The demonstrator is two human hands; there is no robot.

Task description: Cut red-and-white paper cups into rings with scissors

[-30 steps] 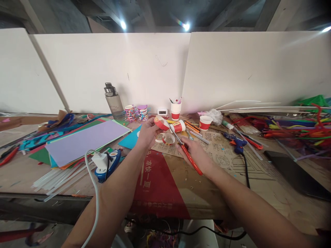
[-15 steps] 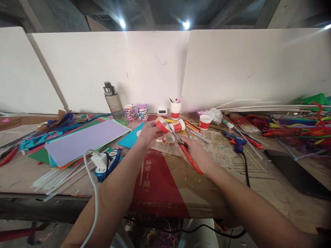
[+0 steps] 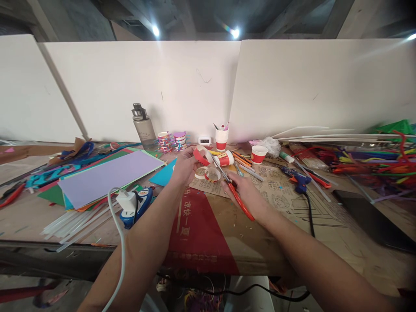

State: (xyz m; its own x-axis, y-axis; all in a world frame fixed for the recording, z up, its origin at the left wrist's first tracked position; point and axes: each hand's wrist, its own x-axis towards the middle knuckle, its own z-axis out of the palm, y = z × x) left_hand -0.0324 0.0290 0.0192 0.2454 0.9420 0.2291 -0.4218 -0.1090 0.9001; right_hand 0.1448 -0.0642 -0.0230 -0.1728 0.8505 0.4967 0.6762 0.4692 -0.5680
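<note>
My left hand holds a red paper cup piece up over the table, its open end turned toward me. My right hand grips red-handled scissors, whose blades point up toward the cup piece. Two cut paper rings lie on the brown cardboard just below the cup piece. A red-and-white cup lies on its side behind them.
Coloured paper sheets and clear glue sticks lie at the left, with a white charger on a power strip. A water bottle, tape stacks, a pen cup, a blue glue gun and pipe cleaners crowd the back and right.
The left hand has turned the cup piece slightly and lowered it a little. The right hand and scissors have stayed nearly still.
</note>
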